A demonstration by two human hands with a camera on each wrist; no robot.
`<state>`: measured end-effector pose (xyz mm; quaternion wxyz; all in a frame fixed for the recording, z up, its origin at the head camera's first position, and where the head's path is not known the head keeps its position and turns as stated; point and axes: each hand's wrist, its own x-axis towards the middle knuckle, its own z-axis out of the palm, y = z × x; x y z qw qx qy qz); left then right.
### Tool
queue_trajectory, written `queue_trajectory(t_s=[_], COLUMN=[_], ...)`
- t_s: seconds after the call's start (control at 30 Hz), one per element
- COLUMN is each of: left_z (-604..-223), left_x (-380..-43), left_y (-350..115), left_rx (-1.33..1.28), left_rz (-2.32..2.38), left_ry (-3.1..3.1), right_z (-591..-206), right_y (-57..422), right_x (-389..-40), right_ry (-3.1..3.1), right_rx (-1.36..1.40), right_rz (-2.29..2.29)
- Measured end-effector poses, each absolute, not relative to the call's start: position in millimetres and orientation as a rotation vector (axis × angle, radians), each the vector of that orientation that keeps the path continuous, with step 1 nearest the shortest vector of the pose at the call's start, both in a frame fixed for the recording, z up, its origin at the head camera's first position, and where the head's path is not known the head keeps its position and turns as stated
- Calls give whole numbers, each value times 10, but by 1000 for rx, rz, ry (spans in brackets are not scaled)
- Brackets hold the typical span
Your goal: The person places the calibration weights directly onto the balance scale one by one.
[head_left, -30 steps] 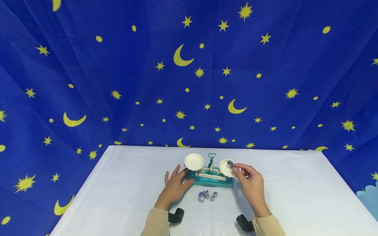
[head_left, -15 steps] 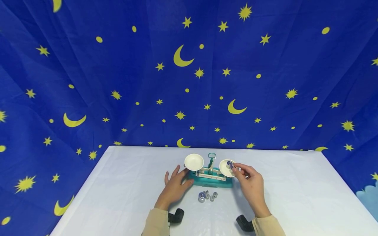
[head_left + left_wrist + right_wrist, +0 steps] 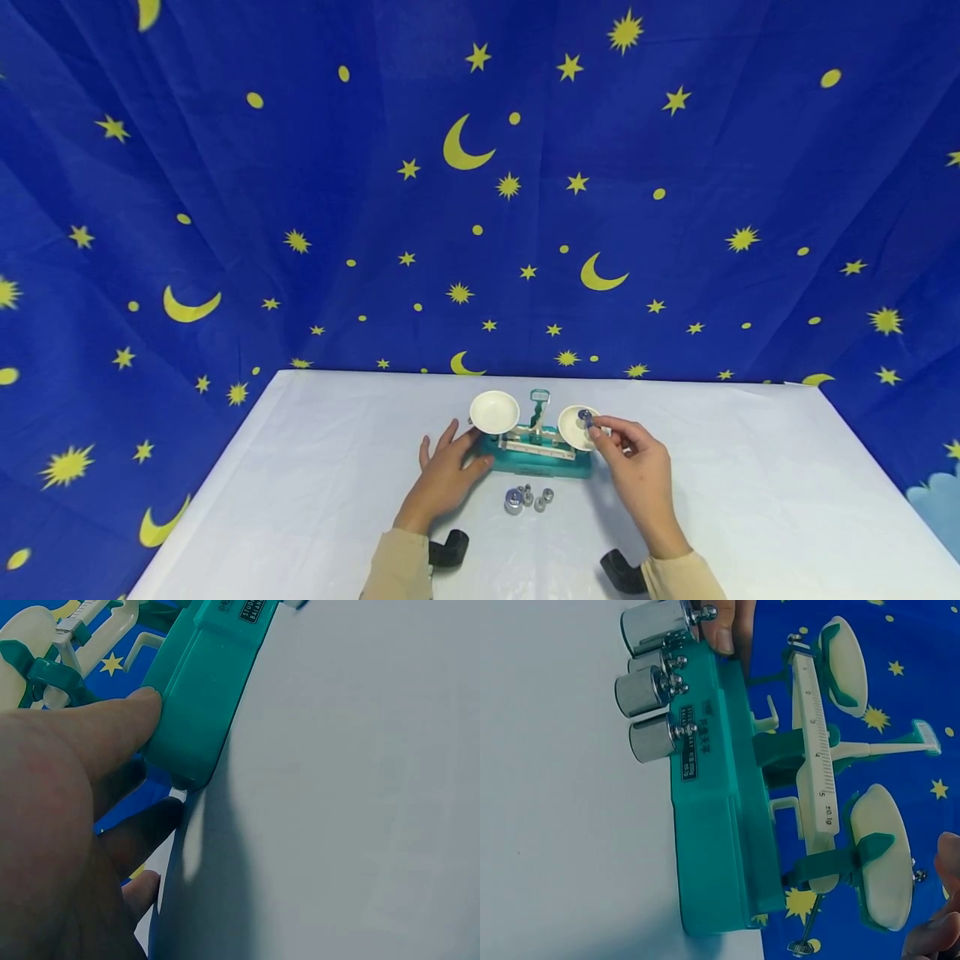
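Note:
A green balance scale [image 3: 536, 461] with two white pans stands on the table. My left hand [image 3: 442, 479] is at its left end, thumb [image 3: 139, 720] resting on the green base and the other fingers spread straight along the end. My right hand [image 3: 641, 475] is at the rim of the right pan [image 3: 569, 433], thumb and index finger pinching a small metal weight, mostly hidden by the fingertips. Another metal weight [image 3: 584, 414] stands in that pan; in the right wrist view its knob [image 3: 920, 875] shows past the rim. Nothing lies in the left pan [image 3: 494, 412].
Several silver weights, the largest a wide cylinder [image 3: 513, 501], stand in front of the base. The white-covered table [image 3: 300, 500] ends at a blue curtain [image 3: 360, 208] with yellow stars and moons. A black camera mount [image 3: 622, 572] juts from the right wrist, another from the left.
The right fingertips shift very slightly at the right pan. The left hand keeps its place, and the head view drifts a little.

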<state>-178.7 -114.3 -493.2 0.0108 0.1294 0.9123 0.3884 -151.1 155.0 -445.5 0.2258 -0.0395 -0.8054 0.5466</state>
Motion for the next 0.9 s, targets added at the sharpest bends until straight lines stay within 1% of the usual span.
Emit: queue_trajectory(t_s=[0.5,0.9], left_z=[-4923,-4938], left_x=[-1781,-1785], left_y=[-1136,-1137], left_rx=[413,418], left_rz=[1221,1208], left_ry=[2847,2855], right_z=[-4418,-4414], right_y=[1468,1428], right_x=[-1465,-1423], right_ry=[-2243,-2251], right_rx=[-130,-55], right_rz=[1635,1610])
